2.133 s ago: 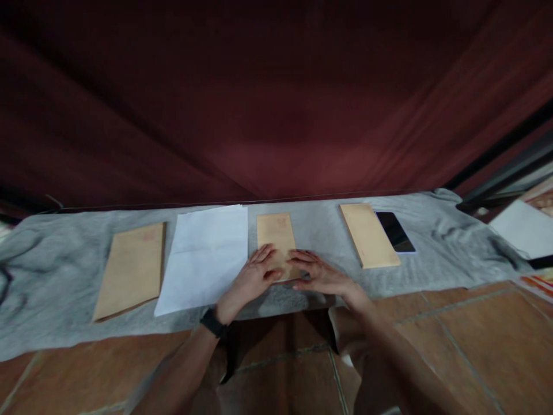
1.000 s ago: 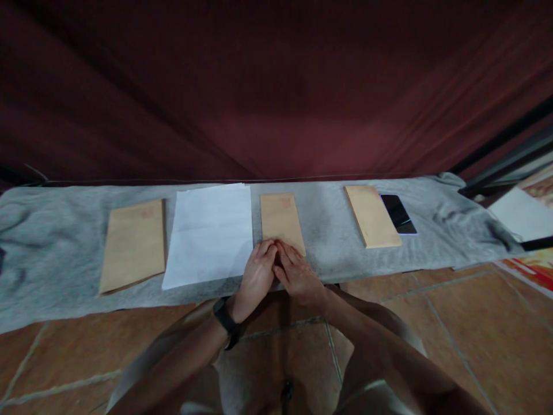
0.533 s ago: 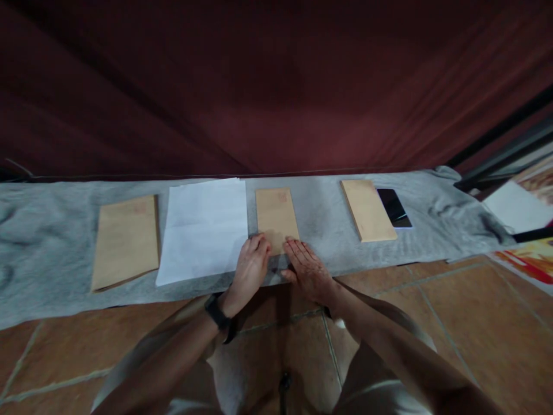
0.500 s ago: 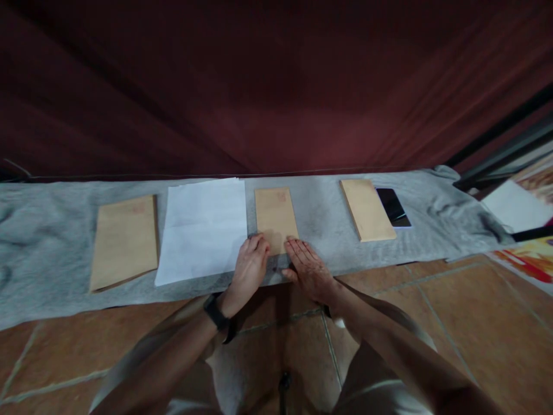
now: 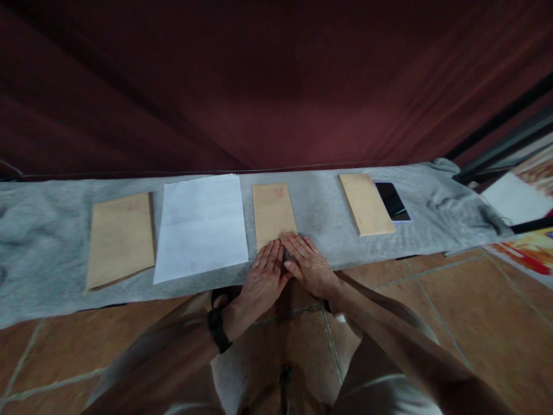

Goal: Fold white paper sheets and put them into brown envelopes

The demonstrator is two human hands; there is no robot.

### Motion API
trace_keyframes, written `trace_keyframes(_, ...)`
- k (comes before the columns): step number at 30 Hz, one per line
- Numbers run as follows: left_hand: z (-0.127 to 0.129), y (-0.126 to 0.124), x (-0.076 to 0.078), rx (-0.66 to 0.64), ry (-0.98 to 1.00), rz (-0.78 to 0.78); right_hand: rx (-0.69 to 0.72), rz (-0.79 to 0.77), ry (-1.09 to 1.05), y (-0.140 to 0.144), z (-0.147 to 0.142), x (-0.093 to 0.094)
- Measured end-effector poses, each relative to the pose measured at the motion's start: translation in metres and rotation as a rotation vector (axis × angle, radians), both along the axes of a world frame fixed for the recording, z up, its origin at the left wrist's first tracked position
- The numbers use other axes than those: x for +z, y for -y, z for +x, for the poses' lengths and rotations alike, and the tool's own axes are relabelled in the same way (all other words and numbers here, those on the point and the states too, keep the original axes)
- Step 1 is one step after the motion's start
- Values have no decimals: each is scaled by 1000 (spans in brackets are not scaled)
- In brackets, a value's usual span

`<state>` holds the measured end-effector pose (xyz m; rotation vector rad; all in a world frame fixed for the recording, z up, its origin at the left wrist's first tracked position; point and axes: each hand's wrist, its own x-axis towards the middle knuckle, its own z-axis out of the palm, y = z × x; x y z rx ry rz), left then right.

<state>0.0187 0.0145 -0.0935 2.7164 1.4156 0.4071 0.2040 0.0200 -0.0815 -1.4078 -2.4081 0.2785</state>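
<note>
Middle envelope (image 5: 272,207) lies flat, its near end apparently beneath the fingers (image 5: 299,244).

- Looks forward and steeply down from the person's head, on the near-edge side of the tabletop (image 5: 322,213).
- Faces a dark red curtain (image 5: 276,86) beyond the far edge, across the whole upper part of the view.
- Sits close enough to show the left hand (image 5: 264,274) and right hand (image 5: 311,268) clearly at the near edge, and both forearms (image 5: 380,328) from above.
- Spreads wide enough to reach the tabletop's right end, but cuts off the left end.
- Takes in legs (image 5: 363,369) and tiled floor (image 5: 484,305) below the near edge.
- Renders that edge aslant, higher toward the right end.
</note>
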Motion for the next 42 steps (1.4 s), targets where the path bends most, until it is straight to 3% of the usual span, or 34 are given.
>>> trace_keyframes(7,-6,1,-7,8,-61,31,74,0,-16,9,-19,1)
trace_keyframes(17,-12,-1,-2,22,-71,69,59,63,72,9,3,-1)
trace_keyframes(29,-16,4,6,132,-55,-2,-19,9,83,7,25,0)
trace_keyframes(33,-11,4,11,163,-109,-1,-53,28,56,4,14,4)
trace_keyframes(38,-6,-1,19,170,-146,-2,88,65,30,5,-9,4)
trace_keyframes(42,-11,-3,24,145,-152,3,70,68,49,7,-12,-1)
